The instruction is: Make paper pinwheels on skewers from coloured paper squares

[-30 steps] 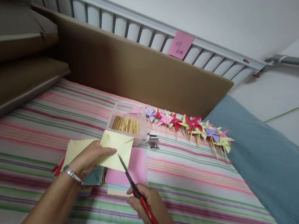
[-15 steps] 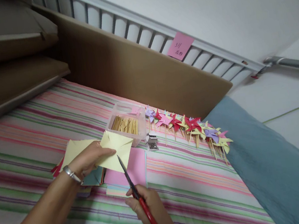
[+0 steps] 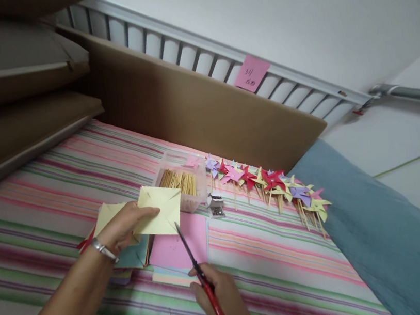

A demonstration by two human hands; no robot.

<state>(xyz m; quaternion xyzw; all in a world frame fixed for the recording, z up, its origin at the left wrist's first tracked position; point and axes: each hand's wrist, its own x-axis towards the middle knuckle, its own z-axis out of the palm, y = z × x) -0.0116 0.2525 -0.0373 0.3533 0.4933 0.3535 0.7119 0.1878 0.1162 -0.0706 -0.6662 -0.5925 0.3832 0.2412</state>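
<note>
A pale yellow square of paper (image 3: 163, 217) is pinched in my left hand (image 3: 125, 224), its thumb lying across the top face. Slits run inward from some of its corners. My right hand (image 3: 223, 294) is closed around red-handled scissors (image 3: 193, 259), whose dark blades reach up to the sheet's lower right corner. Beneath lie a pink stack of paper (image 3: 190, 241) and, to the left, a pile with more yellow paper (image 3: 105, 216) and blue-green sheets (image 3: 134, 257). A clear plastic box (image 3: 199, 180) of thin wooden sticks (image 3: 182, 182) stands just behind.
Several paper pinwheels (image 3: 273, 180) on sticks lie in a row at the right. Beside the plastic box is a small open box (image 3: 216, 206) of tiny metal parts. A cardboard panel (image 3: 195, 107) leans along the back; cardboard boxes (image 3: 8, 87) are stacked at left.
The yellow square has turned slightly and shifted a little left in my left hand. The scissors have drawn back right and down toward the corner. The whole view has shifted slightly.
</note>
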